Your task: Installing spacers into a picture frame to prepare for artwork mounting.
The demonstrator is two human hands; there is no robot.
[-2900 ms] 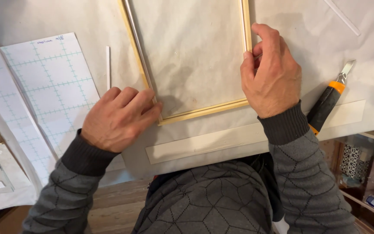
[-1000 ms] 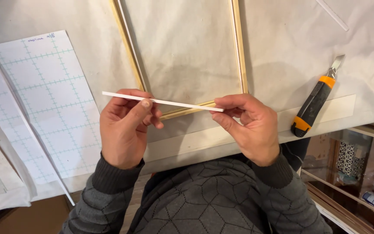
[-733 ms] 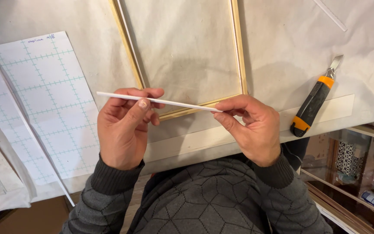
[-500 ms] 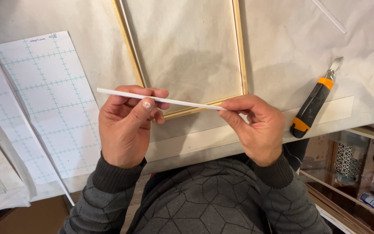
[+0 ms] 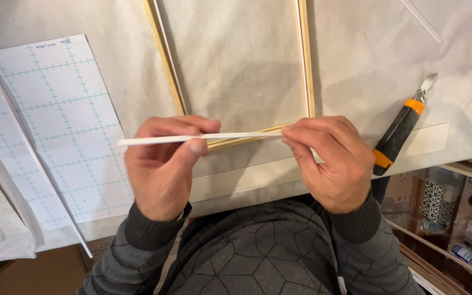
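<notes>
Since the earliest picture, both hands have been lifted off the wooden frame point(image 5: 236, 71), and a thin white strip point(image 5: 198, 138) that lay on the table has been taken up between them; over the last second it has been held almost the same way, level and crosswise.

At the far left, a sheet of grid paper point(image 5: 55, 120) is laid on the table, with a long clear ruler point(image 5: 23, 158) slanting across its left side. The table is covered with pale brown paper point(image 5: 356, 54).

The left hand point(image 5: 162, 166) is closed around the strip, which is pinched between the thumb and curled fingers; a short length of strip sticks out past the hand to the left. The strip runs nearly level to the right hand point(image 5: 331, 161), where its other end is gripped between thumb and fingertips. The strip is held in the air, just above the near edge of the frame and in front of the person's chest.

Behind the hands, the frame is seen lying flat on the paper, with its two long sides running away from the person. A second thin white strip is seen along the inside of its left side.

To the right of the right hand, an orange and black utility knife point(image 5: 397, 131) lies on the table, blade pointing away. At the far right, shelves with small containers point(image 5: 465, 218) are seen below the table edge.
</notes>
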